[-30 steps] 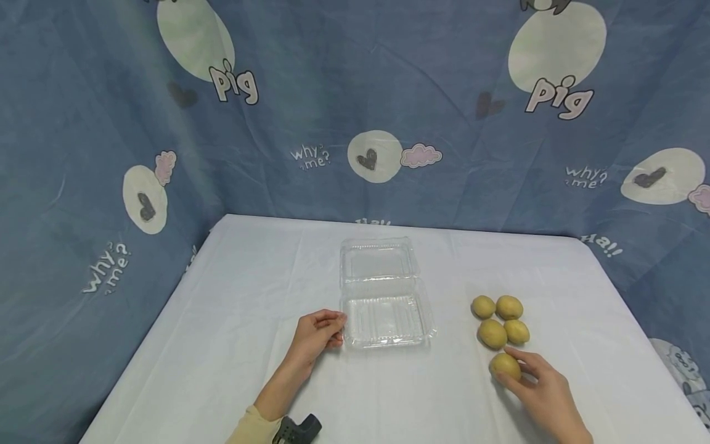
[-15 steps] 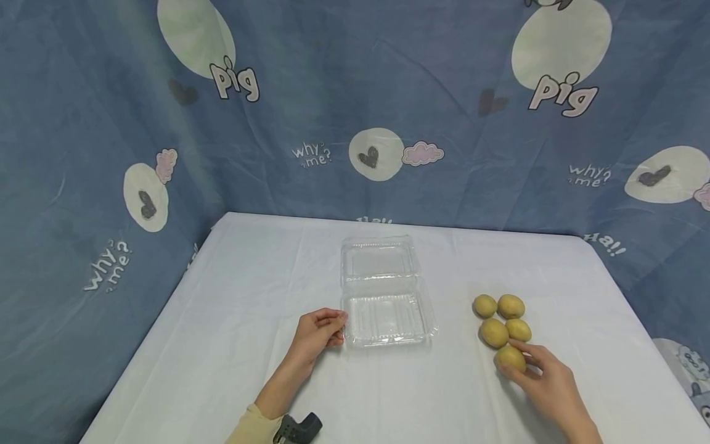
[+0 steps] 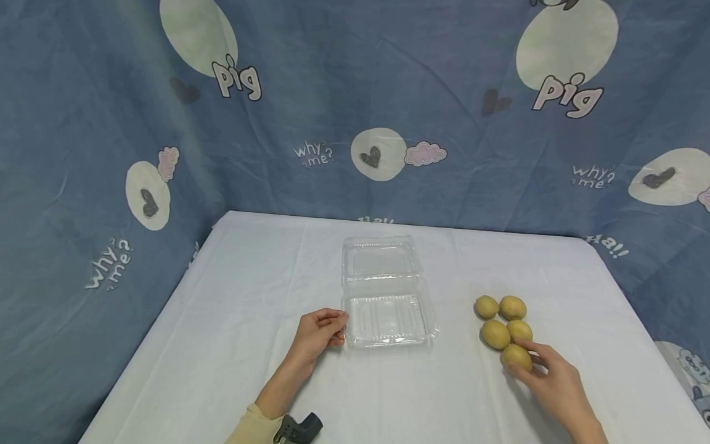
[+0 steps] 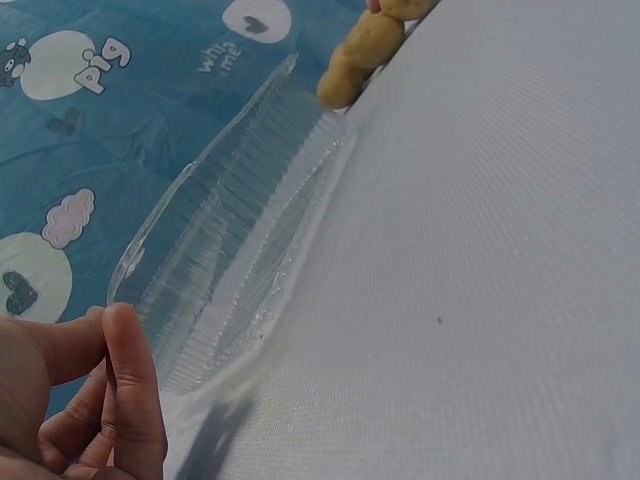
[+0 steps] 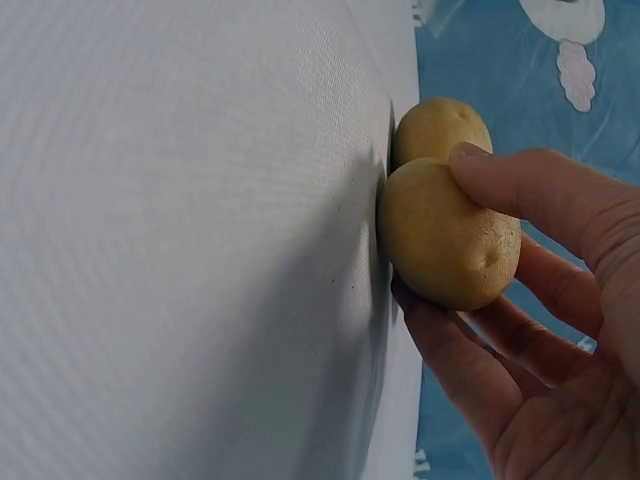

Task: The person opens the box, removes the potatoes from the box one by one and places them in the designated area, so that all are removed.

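Observation:
A clear plastic clamshell box lies with its lid folded back on the white table. At its left edge, my left hand pinches the rim between thumb and fingers, as the left wrist view shows close up. On the right, my right hand holds a yellow-brown potato, thumb on one side and fingers on the other. This potato sits at the near end of a small cluster of potatoes. In the right wrist view, another potato shows just behind the held one.
White cloth covers the table. A blue printed curtain hangs behind it and along both sides. Between the box and the potatoes runs a stretch of white cloth. A dark strap device sits on the left wrist.
My right hand has moved the held potato slightly right and away from me, up against the others. The left hand keeps its place on the box rim.

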Motion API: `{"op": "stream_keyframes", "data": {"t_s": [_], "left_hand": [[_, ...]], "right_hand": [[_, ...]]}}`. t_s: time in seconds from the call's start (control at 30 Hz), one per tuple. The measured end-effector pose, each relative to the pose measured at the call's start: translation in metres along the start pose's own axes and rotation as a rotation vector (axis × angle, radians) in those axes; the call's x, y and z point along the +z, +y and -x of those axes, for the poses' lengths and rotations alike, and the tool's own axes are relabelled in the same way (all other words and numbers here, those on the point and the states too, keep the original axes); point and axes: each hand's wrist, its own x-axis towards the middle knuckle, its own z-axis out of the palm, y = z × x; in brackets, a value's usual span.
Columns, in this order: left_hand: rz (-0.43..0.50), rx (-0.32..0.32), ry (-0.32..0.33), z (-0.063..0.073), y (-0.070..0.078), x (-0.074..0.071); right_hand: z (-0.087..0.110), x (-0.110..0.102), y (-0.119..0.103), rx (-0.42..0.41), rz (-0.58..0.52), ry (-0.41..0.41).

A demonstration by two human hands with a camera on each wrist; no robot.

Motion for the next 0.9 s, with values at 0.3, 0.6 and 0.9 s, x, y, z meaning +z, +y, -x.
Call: {"op": "stream_keyframes", "data": {"t_s": [0.3,0.6,0.9], "left_hand": [[-0.013,-0.002,-0.001,0.000,-0.001,0.001],[-0.009,0.002,0.011,0.005,0.001,0.001],[-0.070,0.089,0.028,0.007,0.016,-0.003]], "right_hand": [[0.000,-0.002,0.002,0.016,0.025,0.003],[0.007,-0.004,-0.005,-0.034,0.082,0.145],[0.004,0.000,-0.056,-0.168,0.051,0.223]]}}
